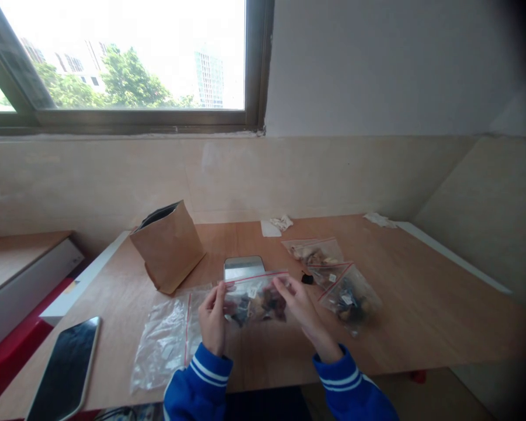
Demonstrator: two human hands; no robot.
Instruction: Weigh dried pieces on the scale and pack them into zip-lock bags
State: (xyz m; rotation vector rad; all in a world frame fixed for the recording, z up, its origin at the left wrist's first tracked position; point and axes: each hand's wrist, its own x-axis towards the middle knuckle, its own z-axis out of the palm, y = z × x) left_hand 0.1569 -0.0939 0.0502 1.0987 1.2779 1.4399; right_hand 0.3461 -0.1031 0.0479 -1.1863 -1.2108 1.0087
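Two hands (213, 318) pinch a clear, lumpy, red-striped plastic bag (255, 299).

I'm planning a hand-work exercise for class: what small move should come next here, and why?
Probably slide the right hand leftward along the red strip, pressing: the left hand pinches the left side of the clear bag, pieces sit inside, and whether it is sealed cannot be told.

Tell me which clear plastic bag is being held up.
The filled bag between the left hand and right hand; the other filled bags lie on the table to its right, the flat bag to its left.
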